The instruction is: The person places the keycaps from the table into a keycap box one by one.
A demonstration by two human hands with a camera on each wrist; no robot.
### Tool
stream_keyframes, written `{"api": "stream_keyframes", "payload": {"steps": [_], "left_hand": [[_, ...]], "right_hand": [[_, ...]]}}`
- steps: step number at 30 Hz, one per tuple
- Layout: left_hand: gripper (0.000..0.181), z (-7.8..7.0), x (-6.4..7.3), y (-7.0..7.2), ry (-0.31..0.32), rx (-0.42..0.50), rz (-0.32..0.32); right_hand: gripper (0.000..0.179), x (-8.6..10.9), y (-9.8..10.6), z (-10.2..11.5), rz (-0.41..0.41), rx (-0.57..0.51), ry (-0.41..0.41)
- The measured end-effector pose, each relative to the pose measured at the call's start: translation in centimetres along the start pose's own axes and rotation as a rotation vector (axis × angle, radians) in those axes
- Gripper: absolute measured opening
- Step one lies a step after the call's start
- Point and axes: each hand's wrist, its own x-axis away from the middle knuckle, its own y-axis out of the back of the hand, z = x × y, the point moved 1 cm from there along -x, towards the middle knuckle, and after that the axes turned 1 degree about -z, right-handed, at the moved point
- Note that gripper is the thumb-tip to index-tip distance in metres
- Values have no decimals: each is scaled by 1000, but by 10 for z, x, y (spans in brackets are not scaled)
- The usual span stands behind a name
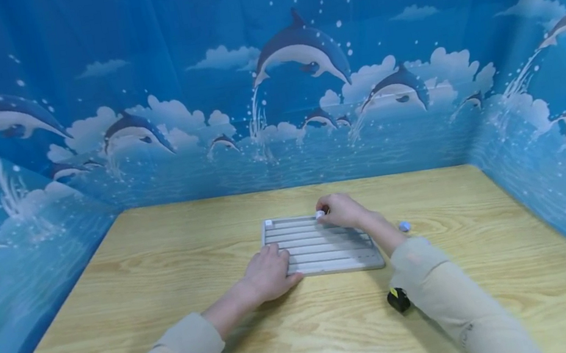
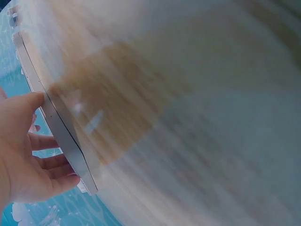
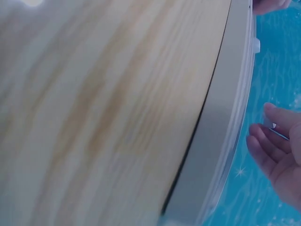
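Observation:
A light grey ridged tray (image 1: 329, 260) lies on the wooden table, its slats running side to side. My left hand (image 1: 267, 273) grips its near left corner; in the left wrist view, the thumb lies at the near edge and the fingers reach along the tray's side (image 2: 63, 127). Over the far edge, my right hand (image 1: 343, 210) pinches a small white block (image 1: 319, 214) between thumb and fingertips. That block is mostly covered by fingers in the right wrist view. Another small white block (image 1: 269, 223) sits at the tray's far left corner.
A small bluish-white piece (image 1: 404, 226) lies on the table (image 1: 442, 200) just right of the tray, beside my right forearm. Black wrist devices (image 1: 398, 300) hang under both sleeves. A curtain (image 1: 204, 170) printed with dolphins encloses the table's back and sides.

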Motion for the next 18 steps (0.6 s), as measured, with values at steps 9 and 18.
{"api": "stream_keyframes", "payload": {"steps": [9,18], "left_hand": [[48,0,-1,1,-4,-7,13],[48,0,0,1,-9,-17,2]], "right_hand": [[19,-15,-8,27,46,41,50],[13,-30,-22,42,91,43,7]]}}
